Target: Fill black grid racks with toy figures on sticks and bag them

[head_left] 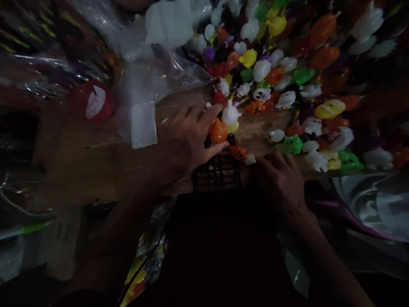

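Observation:
My left hand (191,137) curls around several small plastic figures at the near side of the wooden table. An orange plastic figure (219,131) sits between its thumb and forefinger, with a white figure (231,113) against it. My right hand (283,181) is closed at the table's front edge, its fingertips pinched at a small white figure (249,159). An orange pumpkin figure (239,152) with a dark face touches that white one and reaches toward my left thumb. Under my left thumb lies a black plastic grid (217,172). The scene is dim and blurred.
A large heap of figures (262,70) in white, orange, green and yellow covers the back and right. Clear plastic bags (143,94) lie at the back left beside a round red object (94,102). The wooden table (79,170) ends close to my body.

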Demonstrator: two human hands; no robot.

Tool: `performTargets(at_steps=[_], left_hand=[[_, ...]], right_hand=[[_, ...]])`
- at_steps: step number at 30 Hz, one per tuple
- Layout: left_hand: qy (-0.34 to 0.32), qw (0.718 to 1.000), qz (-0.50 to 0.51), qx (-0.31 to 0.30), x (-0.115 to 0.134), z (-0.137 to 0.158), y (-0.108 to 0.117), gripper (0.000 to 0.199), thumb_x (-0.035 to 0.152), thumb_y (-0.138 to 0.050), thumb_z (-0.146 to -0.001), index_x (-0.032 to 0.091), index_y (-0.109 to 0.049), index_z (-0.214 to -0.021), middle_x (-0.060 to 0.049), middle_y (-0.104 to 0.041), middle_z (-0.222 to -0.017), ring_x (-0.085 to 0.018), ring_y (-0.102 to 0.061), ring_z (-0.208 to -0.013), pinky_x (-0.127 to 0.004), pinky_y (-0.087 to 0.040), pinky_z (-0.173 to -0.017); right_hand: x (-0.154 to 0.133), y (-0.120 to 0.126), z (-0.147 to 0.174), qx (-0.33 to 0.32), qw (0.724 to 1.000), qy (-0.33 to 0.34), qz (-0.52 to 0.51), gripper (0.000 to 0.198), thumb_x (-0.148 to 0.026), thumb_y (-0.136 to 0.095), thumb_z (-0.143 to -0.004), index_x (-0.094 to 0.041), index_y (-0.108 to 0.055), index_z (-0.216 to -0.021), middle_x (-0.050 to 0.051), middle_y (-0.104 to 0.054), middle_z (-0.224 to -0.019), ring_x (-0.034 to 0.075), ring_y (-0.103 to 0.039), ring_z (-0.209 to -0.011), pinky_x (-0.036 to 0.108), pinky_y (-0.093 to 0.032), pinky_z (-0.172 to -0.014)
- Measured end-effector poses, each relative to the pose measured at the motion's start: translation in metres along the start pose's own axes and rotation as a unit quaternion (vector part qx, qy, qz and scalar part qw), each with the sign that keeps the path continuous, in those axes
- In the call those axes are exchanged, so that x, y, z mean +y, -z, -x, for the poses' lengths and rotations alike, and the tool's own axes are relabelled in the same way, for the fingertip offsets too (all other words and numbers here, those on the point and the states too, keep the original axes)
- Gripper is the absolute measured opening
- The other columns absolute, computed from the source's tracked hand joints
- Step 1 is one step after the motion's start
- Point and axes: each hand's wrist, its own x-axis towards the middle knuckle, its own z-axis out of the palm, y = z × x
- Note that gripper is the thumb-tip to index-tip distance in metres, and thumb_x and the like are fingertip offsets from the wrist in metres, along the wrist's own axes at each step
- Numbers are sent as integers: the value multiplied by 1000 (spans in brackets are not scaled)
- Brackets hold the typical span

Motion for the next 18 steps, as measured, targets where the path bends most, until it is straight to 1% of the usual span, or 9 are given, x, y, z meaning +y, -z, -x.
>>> performTargets(at_steps=[3,5,7,9,11,12,14,16,18], left_hand=[[20,999,23,32,-2,-1,-8,74,62,-78,-76,26,-57,-138,-11,-70,-120,-35,-62,-113,-52,-49,-101],[12,998,54,36,-4,-4,-9,80,65,-78,-75,26,-54,-141,-12,-69,-123,-36,-60,-119,-55,-45,-107],[-10,997,74,25,-7,-6,-1,92,70,-77,-71,25,-49,-146,-13,-64,-137,-39,-55,-130,-60,-40,-113],[-22,994,108,28,-11,-6,15,93,73,-73,-74,24,-46,-148,-12,-56,-148,-37,-50,-138,-60,-39,-115],[8,984,162,79,-15,-2,33,73,65,-68,-85,21,-52,-142,-9,-60,-145,-29,-57,-132,-52,-47,-111],[37,975,184,115,-18,1,41,57,57,-66,-90,20,-58,-134,-7,-67,-135,-24,-63,-123,-45,-52,-105],[94,959,201,174,-24,9,50,28,41,-66,-94,20,-69,-111,-1,-76,-106,-17,-71,-99,-34,-58,-88],[117,957,188,188,-29,20,52,11,34,-68,-92,23,-71,-92,2,-76,-88,-14,-70,-81,-30,-58,-76],[120,960,172,184,-30,30,48,7,30,-68,-91,25,-71,-87,3,-75,-85,-15,-69,-78,-30,-58,-73]], right_hand=[[1,-1,-2,-9,1000,-8,3,27,-25,-47,-99,-21,-72,-108,11,-67,-96,24,-57,-83,37,-47,-72],[2,-2,-2,-9,999,-17,-30,27,-28,-47,-99,-21,-72,-106,10,-67,-95,23,-59,-83,34,-47,-70],[4,-3,-1,5,996,-36,-86,26,-30,-48,-99,-21,-71,-106,9,-67,-96,23,-62,-85,34,-48,-70],[6,-2,0,29,989,-60,-135,25,-32,-50,-97,-22,-70,-109,9,-69,-98,24,-65,-86,35,-51,-71],[8,-2,1,39,985,-75,-151,25,-33,-53,-96,-22,-69,-111,10,-70,-99,25,-67,-84,37,-53,-71],[10,-2,1,39,985,-76,-152,25,-33,-53,-95,-22,-69,-111,10,-71,-98,25,-67,-83,38,-53,-71],[12,-5,-2,34,985,-73,-152,26,-36,-54,-95,-21,-69,-109,12,-72,-97,27,-68,-80,39,-53,-69],[15,-8,-8,41,985,-74,-148,26,-38,-54,-95,-21,-70,-107,11,-72,-94,26,-67,-76,39,-53,-66],[15,-12,-14,57,985,-77,-144,26,-41,-55,-94,-22,-71,-104,10,-72,-92,25,-67,-75,38,-52,-65]])
